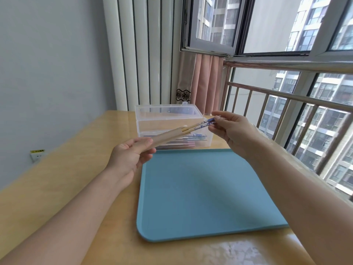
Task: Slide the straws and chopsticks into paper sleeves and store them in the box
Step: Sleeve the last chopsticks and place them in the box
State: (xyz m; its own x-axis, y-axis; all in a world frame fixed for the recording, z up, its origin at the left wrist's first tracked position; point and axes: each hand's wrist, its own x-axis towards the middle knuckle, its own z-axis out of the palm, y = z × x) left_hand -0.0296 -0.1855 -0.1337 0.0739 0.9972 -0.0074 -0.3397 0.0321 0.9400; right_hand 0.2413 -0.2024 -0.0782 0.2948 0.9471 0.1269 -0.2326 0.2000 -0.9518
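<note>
Chopsticks [198, 125], 2 in number, are held in mid-air above the counter [76, 169], their near-left ends inside a brown paper sleeve [168, 137]. Left hand [129, 155] has its grip closed on the sleeve's near end, thumb over fingers. Right hand [229, 129] has its grip pinched on the chopsticks' blue-patterned far-right ends, index finger extended. Clear plastic box [172, 127] sits on the counter just behind the hands, lid open and upright; it contains pink and blue items, not clearly identifiable. Blue tray [200, 197] lies near of the box, touching or almost touching it.
</note>
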